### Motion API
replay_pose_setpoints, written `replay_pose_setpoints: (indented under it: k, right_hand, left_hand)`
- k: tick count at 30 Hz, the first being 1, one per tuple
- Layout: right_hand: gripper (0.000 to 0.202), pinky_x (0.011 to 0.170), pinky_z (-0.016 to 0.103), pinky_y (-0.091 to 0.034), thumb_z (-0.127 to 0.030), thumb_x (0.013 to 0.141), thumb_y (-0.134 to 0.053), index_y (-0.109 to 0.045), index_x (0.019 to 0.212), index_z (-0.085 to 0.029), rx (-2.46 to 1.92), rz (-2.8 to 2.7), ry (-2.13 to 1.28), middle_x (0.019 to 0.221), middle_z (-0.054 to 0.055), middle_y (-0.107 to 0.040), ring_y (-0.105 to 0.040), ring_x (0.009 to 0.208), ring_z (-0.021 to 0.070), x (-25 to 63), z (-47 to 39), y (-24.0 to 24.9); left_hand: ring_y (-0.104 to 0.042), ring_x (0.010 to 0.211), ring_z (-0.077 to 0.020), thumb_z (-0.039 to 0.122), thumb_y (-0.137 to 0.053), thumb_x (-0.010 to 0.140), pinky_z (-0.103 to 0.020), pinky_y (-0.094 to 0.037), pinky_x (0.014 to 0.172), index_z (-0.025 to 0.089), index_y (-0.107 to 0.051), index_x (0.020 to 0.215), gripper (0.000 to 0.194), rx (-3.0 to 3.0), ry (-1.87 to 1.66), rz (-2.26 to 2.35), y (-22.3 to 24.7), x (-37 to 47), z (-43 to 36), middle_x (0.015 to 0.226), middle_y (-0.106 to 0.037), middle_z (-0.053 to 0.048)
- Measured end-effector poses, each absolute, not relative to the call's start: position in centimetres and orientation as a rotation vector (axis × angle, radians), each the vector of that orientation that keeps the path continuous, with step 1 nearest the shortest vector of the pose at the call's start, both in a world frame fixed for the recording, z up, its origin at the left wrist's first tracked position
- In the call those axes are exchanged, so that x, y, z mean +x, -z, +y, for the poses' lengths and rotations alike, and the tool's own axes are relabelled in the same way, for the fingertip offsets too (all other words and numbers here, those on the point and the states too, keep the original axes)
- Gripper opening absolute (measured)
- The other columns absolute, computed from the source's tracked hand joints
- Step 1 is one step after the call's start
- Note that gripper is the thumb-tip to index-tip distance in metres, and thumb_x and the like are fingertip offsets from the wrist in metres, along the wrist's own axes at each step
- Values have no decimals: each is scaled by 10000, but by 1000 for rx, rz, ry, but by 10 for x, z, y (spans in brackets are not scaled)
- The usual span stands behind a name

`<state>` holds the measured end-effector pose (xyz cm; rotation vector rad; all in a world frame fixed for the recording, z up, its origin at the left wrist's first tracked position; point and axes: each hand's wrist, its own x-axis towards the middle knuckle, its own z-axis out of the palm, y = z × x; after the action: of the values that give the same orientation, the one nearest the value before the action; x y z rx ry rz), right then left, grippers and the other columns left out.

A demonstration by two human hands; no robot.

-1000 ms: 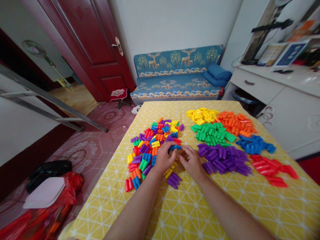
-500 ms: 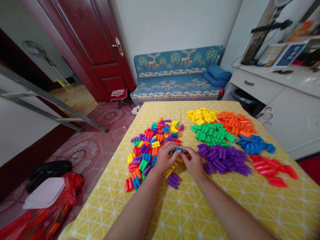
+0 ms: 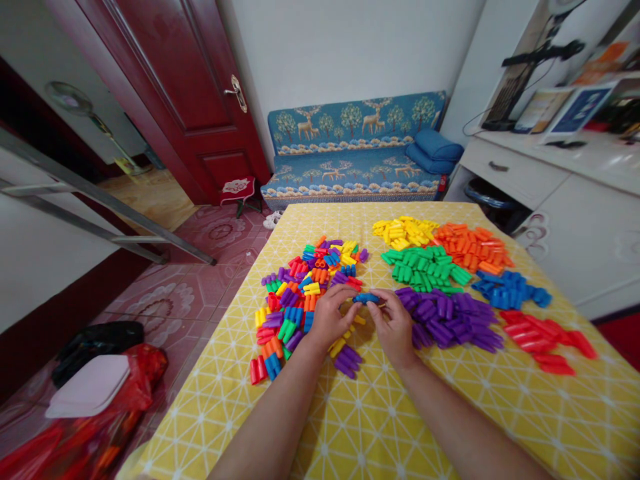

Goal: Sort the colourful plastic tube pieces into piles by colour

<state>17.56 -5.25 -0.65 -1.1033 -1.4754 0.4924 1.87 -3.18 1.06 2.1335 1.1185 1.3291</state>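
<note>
Between my hands, just above the table, is a blue plastic toy block [image 3: 366, 299]. My left hand [image 3: 334, 316] pinches its left end, and my right hand [image 3: 393, 321] grips its right end with thumb and fingers. Left of and beneath my left hand lies a mixed heap of coloured blocks [image 3: 287, 297], partly hidden by it. A pile of purple blocks [image 3: 450, 319] sits right beside my right hand. Farther off are separate piles of green blocks [image 3: 425, 268], yellow blocks [image 3: 404, 231], orange blocks [image 3: 470, 247], blue blocks [image 3: 511, 289] and red blocks [image 3: 543, 337].
The table wears a yellow patterned cloth [image 3: 390, 423]. Behind it stands a blue sofa [image 3: 350, 153]; a white cabinet [image 3: 590, 227] is on the right. On the left floor are a metal ladder [image 3: 95, 217], a small stool [image 3: 239, 189] and red plastic bags [image 3: 65, 440].
My right hand has shifted slightly right, and more of the blue block shows between my hands. My left hand stays nearly in place. The piles look the same.
</note>
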Motion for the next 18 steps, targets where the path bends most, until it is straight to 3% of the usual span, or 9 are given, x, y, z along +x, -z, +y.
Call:
replay_pose_setpoints:
  k: [9, 14, 18]
  right_hand:
    - [330, 894, 391, -520, -163, 888, -532, -582, 1201, -256, -905, -1650, -442, 1078, 64, -627, -605, 1007, 197, 175, -57, -7]
    - [313, 790, 359, -550, -173, 886, -539, -578, 1185, -255, -938, -1614, -421, 1206, 94, -570, -573, 1075, 216, 173, -61, -9]
    - [292, 682, 317, -553, -232, 895, -546, -564, 1186, -238, -1055, -1517, -478, 1187, 102, -565, -601, 936, 188, 174, -56, 0]
  left_hand:
    - [-639, 913, -196, 161, -633, 791, -319, -515, 837, 179, -669, 964, 177, 2182, -1189, 1186, -10, 19, -30, 936, -695, -60]
    - [-639, 866, -181, 148, -627, 792, -303, -510, 816, 179, -677, 949, 167, 2120, -1227, 1246, -9, 18, -30, 894, -697, -49]
    - [-642, 847, -173, 210, -636, 821, -291, -510, 798, 185, -680, 974, 161, 2076, -1275, 1236, -11, 18, -31, 895, -700, -47]
